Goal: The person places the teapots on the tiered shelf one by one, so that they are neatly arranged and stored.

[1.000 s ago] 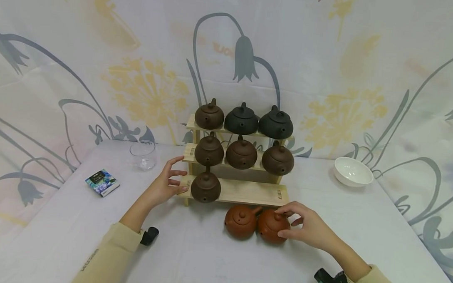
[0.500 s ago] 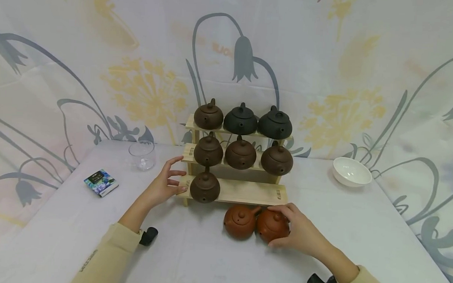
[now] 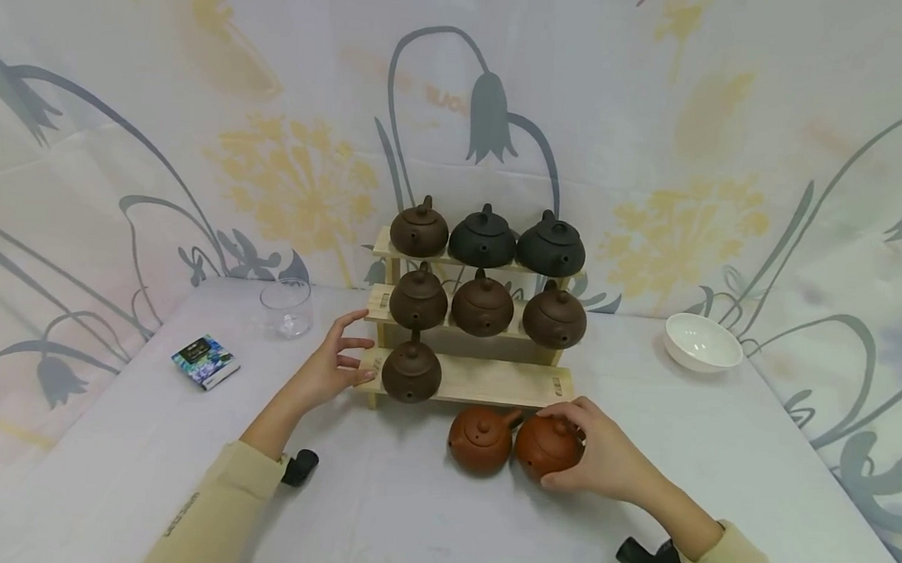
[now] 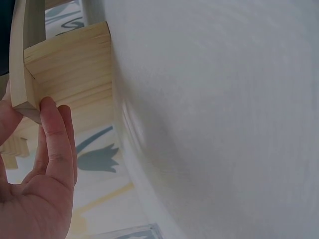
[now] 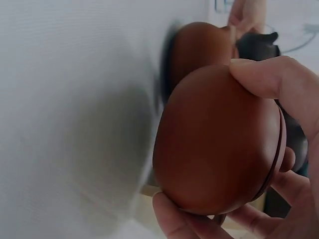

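Note:
My right hand (image 3: pixel 602 452) grips a reddish-brown clay teapot (image 5: pixel 214 144) round its body, thumb on one side and fingers on the other. In the right wrist view its lidded top faces my palm; whether its base touches the cloth I cannot tell. Just left of it sits a second reddish-brown teapot (image 3: pixel 480 440) on the table. My left hand (image 3: pixel 330 364) holds the left end of the lowest shelf of a wooden tiered stand (image 4: pixel 70 64), thumb opposite fingers. A dark brown teapot (image 3: pixel 411 371) stands at that shelf's left end, beside my left fingers.
Three brown teapots (image 3: pixel 483 304) line the middle shelf. On the top shelf are one brown teapot (image 3: pixel 419 231) and two black ones (image 3: pixel 482 237). A glass cup (image 3: pixel 287 309) and a small book (image 3: pixel 205 361) lie left; a white bowl (image 3: pixel 702 343) stands right.
My right hand has moved from around the right reddish-brown teapot's lid to a grip on its body. That teapot has shifted slightly right from its neighbour. The left hand stays in place.

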`<state>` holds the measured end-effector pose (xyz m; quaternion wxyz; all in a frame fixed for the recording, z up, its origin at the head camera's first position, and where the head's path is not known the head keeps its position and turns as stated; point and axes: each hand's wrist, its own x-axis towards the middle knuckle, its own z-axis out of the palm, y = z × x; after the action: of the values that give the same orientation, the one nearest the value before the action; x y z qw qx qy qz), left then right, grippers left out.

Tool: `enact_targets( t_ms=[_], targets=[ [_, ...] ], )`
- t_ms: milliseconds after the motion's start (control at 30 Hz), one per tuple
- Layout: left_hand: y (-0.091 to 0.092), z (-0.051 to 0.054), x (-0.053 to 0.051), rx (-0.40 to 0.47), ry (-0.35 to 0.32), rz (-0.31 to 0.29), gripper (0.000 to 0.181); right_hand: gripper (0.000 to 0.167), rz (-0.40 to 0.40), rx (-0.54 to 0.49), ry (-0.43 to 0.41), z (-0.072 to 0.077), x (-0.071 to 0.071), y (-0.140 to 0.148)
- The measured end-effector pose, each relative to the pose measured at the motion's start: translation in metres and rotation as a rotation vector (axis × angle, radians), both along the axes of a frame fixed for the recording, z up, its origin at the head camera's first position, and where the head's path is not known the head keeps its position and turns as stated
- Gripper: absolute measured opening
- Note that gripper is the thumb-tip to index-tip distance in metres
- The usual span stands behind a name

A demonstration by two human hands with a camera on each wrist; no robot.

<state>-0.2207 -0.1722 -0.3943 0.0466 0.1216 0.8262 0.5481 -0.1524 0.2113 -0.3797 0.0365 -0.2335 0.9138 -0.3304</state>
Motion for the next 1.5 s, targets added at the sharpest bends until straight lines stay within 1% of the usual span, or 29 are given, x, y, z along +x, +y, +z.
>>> enact_targets(
  t_ms=[200, 333, 467, 567, 800, 933, 1100, 1300, 1367, 1500],
  targets=[
    [0.0, 0.0, 0.0, -0.02, -0.005, 0.009, 0.085, 0.062, 0.043, -0.036, 0.044, 0.02, -0.003, -0.005],
    [-0.001, 0.0, 0.0, -0.01, -0.005, 0.006, 0.086, 0.063, 0.068, -0.055, 0.074, 0.028, -0.012, -0.016],
    [-0.002, 0.001, 0.001, 0.0, -0.005, 0.006, 0.087, 0.064, 0.081, -0.054, 0.096, 0.028, -0.025, -0.028],
    [-0.002, 0.0, 0.001, -0.007, -0.009, 0.01, 0.086, 0.063, 0.075, -0.06, 0.105, 0.027, -0.034, -0.037],
    [-0.002, 0.0, 0.001, -0.019, -0.014, 0.014, 0.085, 0.063, 0.077, -0.085, 0.095, 0.025, -0.048, -0.056],
    [-0.001, 0.0, 0.001, -0.013, -0.009, 0.016, 0.085, 0.064, 0.076, -0.095, 0.092, 0.024, -0.052, -0.066],
    [0.0, 0.0, 0.0, -0.002, -0.004, 0.001, 0.085, 0.063, 0.077, -0.119, 0.096, 0.025, -0.054, -0.073],
    [0.001, -0.001, 0.0, -0.009, -0.004, 0.008, 0.086, 0.063, 0.155, -0.107, 0.081, 0.029, -0.055, -0.074],
    [0.001, -0.001, 0.0, -0.009, -0.001, 0.008, 0.086, 0.064, 0.17, -0.103, 0.079, 0.031, -0.055, -0.074],
    [0.001, -0.001, 0.0, -0.009, 0.008, 0.004, 0.086, 0.067, 0.143, -0.104, 0.08, 0.031, -0.056, -0.074]
  ],
)
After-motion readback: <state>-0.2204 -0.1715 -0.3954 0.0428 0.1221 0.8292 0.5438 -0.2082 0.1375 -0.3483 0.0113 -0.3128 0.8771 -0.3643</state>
